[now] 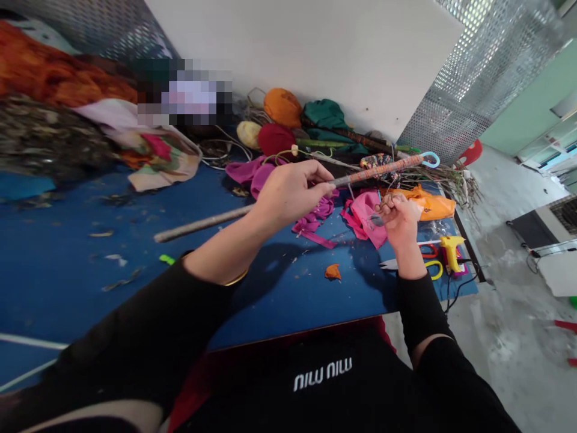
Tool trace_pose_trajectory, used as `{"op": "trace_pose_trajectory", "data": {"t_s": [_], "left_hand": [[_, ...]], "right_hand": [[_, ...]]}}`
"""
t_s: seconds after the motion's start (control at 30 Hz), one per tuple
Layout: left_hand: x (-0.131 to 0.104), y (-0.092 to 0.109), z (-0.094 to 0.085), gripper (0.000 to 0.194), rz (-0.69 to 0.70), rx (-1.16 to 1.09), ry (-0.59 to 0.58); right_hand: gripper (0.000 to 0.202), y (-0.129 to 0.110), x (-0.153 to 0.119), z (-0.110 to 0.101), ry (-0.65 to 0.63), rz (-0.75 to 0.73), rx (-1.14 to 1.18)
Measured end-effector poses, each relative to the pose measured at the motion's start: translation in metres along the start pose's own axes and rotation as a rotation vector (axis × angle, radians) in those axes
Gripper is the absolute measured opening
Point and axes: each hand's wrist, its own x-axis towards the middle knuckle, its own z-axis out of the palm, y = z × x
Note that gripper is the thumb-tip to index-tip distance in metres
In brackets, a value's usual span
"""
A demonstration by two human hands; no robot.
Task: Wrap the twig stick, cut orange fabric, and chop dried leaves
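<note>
My left hand (288, 189) is closed around a long stick (202, 224), which slants up to the right. Orange and grey wrapping (383, 170) covers the stick's right part, and a light-blue loop (431, 159) sits at its far end. Below the wrapped part, my right hand (400, 215) is closed with the fingers curled in; what they hold, if anything, is too small to make out. Behind that hand lie pink cloth (367, 213) and an orange bag (435, 203). Scissors (435, 269) rest close to my right wrist, partly hidden by it.
A yellow glue gun (452, 252) with a black cord lies at the blue table's (288, 313) right end. An orange scrap (332, 272) is near the front. Twigs (451, 177), an orange ball-like bundle (282, 108) and purple cloth (246, 171) line the back, against a white board (306, 48).
</note>
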Motion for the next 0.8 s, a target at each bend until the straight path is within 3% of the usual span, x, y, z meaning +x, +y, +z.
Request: {"op": "trace_pose_trajectory", "data": {"t_s": [0.13, 0.27, 0.43, 0.63, 0.8], "left_hand": [[0.001, 0.001, -0.002, 0.013, 0.001, -0.026, 0.012], [0.002, 0.005, -0.006, 0.007, -0.048, -0.07, -0.014], [0.003, 0.006, -0.005, 0.006, -0.053, -0.122, -0.02], [0.004, -0.001, -0.006, 0.013, -0.056, -0.158, -0.021], [0.003, 0.0, -0.008, 0.015, -0.048, -0.161, -0.012]], "right_hand": [[0.039, 0.0, -0.001, 0.001, 0.001, 0.004, 0.035], [0.035, 0.005, 0.004, -0.004, 0.149, -0.126, 0.017], [0.033, 0.01, 0.01, -0.011, 0.287, -0.135, 0.015], [0.038, 0.01, 0.014, -0.016, 0.3, -0.166, 0.015], [0.048, 0.007, 0.023, -0.033, 0.439, -0.293, -0.016]]}}
